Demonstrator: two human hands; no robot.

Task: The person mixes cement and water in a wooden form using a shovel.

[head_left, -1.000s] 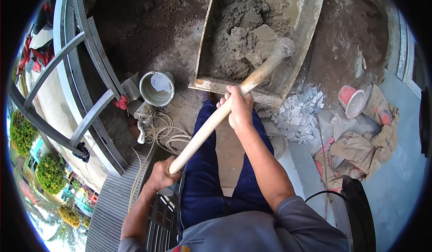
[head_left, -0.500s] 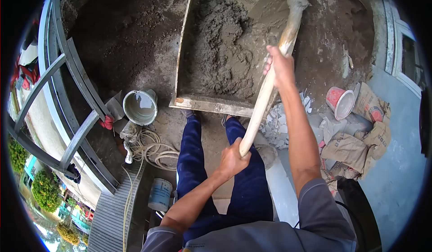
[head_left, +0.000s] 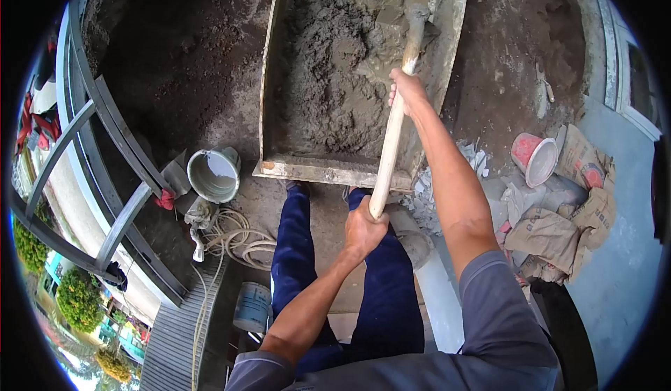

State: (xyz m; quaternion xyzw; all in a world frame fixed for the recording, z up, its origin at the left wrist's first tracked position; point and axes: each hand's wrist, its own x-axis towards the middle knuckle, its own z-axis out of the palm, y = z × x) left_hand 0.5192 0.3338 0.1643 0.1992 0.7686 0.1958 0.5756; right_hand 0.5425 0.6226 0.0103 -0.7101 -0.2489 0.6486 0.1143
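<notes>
A long wooden-handled hoe [head_left: 391,136] slants across a mixing trough [head_left: 335,172] of wet grey mortar [head_left: 328,76]. My left hand [head_left: 366,227] is wrapped round the butt end of the handle, just in front of my legs. Farther up the shaft, near the trough's right side, my right hand [head_left: 408,90] grips it with closed fingers. The hoe's head [head_left: 418,13] is caked with mortar and sits low at the far right of the trough; its blade is partly hidden in the mix.
Left of the trough stand a bucket [head_left: 214,176] with grey liquid and a coiled hose [head_left: 241,241]. A paint pail [head_left: 251,307] is by my left leg. To the right lie a red-and-white bucket [head_left: 541,162], paper sacks [head_left: 542,237] and broken white pieces [head_left: 465,164]. Metal railing [head_left: 122,223] curves along the left.
The hoe's head has come down and left into the mortar, and my right hand has shifted left and away from me with it. My left hand stays near the same place.
</notes>
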